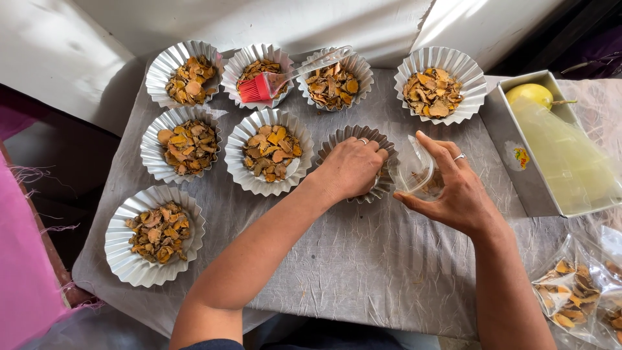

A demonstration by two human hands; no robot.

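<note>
My left hand [350,167] rests palm down inside a fluted foil cup [363,134] in the middle of the table, covering its contents; a ring is on one finger. My right hand [453,188] holds a small clear plastic cup [414,172], tilted toward that foil cup. A ring shows on this hand too. Several other foil cups hold orange and brown dried slices, among them one [271,151] just left of my left hand.
A red silicone brush [264,86] with a clear handle lies across two back cups. A metal loaf tin [518,162] with a yellow fruit [530,94] stands at right. Clear bags of dried slices [570,295] lie at lower right. Pink cloth [26,259] hangs at left.
</note>
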